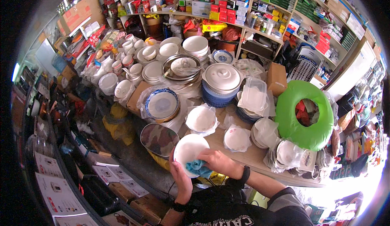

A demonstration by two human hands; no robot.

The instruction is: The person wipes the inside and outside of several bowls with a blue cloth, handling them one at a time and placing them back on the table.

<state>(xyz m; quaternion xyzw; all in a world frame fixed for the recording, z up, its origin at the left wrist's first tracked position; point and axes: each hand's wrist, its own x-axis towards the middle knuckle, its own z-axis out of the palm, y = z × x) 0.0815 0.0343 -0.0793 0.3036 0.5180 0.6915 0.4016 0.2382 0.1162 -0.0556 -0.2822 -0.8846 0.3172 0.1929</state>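
Observation:
A white bowl is tilted in front of my chest, its inside facing up toward me. My left hand grips it by the left side, thumb along the rim. In my right hand is a bunched blue cloth, pressed against the lower right inside of the bowl. Just beyond, a stack of white scalloped bowls with paper between them stands on the wooden table. Right of that sits a smaller stack of bowls. A camouflage-patterned round stool seat lies left of the held bowl.
A lidded white pot rests on blue dishes at the table's middle. A blue-rimmed plate stack stands near the left edge. A green inflatable ring covers the right side. Shelves with boxes line the back; cartons lie lower left.

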